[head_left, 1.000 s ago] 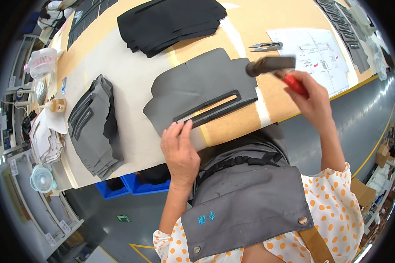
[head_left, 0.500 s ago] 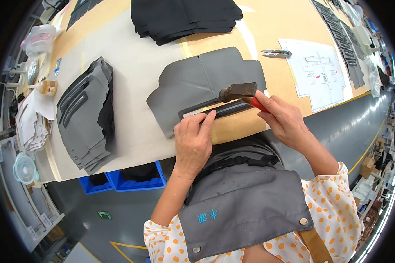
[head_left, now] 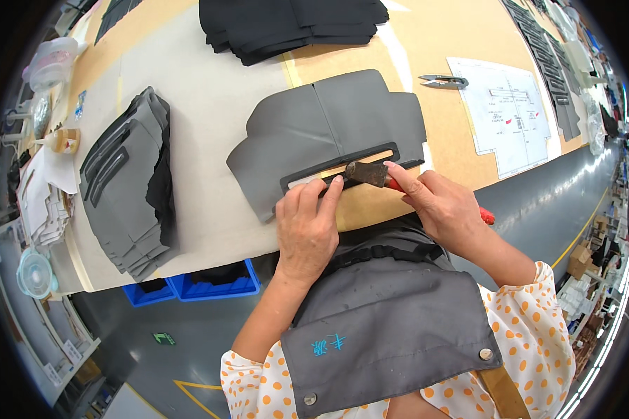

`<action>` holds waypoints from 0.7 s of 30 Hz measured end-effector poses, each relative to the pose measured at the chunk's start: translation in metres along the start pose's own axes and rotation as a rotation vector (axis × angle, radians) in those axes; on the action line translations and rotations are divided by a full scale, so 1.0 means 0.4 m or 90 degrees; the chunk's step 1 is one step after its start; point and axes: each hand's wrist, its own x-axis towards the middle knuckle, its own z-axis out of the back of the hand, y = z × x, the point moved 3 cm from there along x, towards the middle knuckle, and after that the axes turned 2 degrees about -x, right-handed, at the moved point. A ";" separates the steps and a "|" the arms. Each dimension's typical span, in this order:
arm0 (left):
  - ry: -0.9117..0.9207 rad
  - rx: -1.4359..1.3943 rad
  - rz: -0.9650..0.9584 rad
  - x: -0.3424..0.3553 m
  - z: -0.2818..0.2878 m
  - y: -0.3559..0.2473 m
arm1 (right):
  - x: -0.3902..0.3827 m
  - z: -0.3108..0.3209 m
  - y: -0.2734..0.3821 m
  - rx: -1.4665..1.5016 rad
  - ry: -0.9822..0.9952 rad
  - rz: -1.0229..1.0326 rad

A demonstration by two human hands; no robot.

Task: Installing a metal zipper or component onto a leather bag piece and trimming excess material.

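Note:
A grey cut panel (head_left: 293,119) lies on the worktable, with a long black slotted frame (head_left: 328,165) along its near edge. My left hand (head_left: 305,227) rests its fingertips on the frame's lower strip, fingers fairly straight and holding nothing. My right hand (head_left: 440,209) is closed round the red handle of a hammer, whose dark metal head (head_left: 363,174) is down at the frame, just right of my left fingertips. Grey thread snips (head_left: 443,81) lie beside a white paper pattern (head_left: 503,122) at the right.
Black cut pieces (head_left: 290,28) are stacked at the back, grey pieces (head_left: 126,202) at left. Further left are white papers (head_left: 45,209) and a glue bottle (head_left: 66,141). Grey strips (head_left: 541,63) line the right side. Blue crates (head_left: 217,290) sit below the table.
The hammer has come down and leftward from raised above the panel's right side to the slotted frame. My left fingertips have shifted right along the frame. The view has moved slightly.

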 end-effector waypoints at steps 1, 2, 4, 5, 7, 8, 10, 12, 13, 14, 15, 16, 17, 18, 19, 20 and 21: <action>-0.004 0.012 0.002 -0.005 -0.005 0.000 | 0.004 0.003 0.002 0.000 -0.003 0.000; -0.009 0.024 0.005 -0.009 -0.007 0.001 | 0.007 0.005 0.004 0.006 -0.004 0.005; -0.014 0.005 0.005 -0.014 -0.006 0.003 | 0.013 0.012 0.005 0.014 -0.007 0.015; -0.018 -0.016 0.008 -0.018 -0.003 0.005 | 0.015 0.015 0.001 0.050 0.002 -0.002; -0.051 -0.029 -0.013 -0.036 0.019 0.008 | 0.021 0.023 0.001 0.088 0.012 -0.019; -0.081 -0.046 -0.036 -0.044 0.033 0.011 | 0.024 0.032 0.004 0.100 -0.010 -0.008; -0.090 -0.035 -0.008 -0.049 0.070 0.038 | 0.031 0.049 0.016 0.114 -0.029 0.004; -0.159 -0.033 0.074 -0.040 0.102 0.081 | 0.048 0.070 0.044 0.148 -0.101 0.048; -0.190 -0.042 0.077 -0.034 0.104 0.098 | 0.057 0.065 0.052 0.149 -0.100 0.051; -0.191 -0.040 0.079 -0.034 0.098 0.108 | 0.064 0.062 0.062 0.172 -0.123 0.081; -0.178 -0.072 0.097 -0.037 0.088 0.120 | 0.069 0.059 0.069 0.195 -0.146 0.112; -0.166 -0.104 0.115 -0.041 0.082 0.129 | 0.071 0.042 0.067 0.195 -0.146 0.115; -0.165 -0.076 0.107 -0.038 0.079 0.126 | 0.075 0.008 0.061 0.112 -0.061 0.112; -0.169 -0.075 0.106 -0.040 0.079 0.123 | 0.081 -0.013 0.056 0.027 0.024 0.108; -0.171 -0.071 0.107 -0.046 0.075 0.123 | 0.093 -0.007 0.050 0.056 0.011 0.107; -0.173 -0.067 0.108 -0.049 0.073 0.123 | 0.100 0.001 0.053 0.054 0.011 0.112; -0.177 -0.066 0.110 -0.043 0.071 0.125 | 0.107 0.018 0.057 0.084 -0.034 0.117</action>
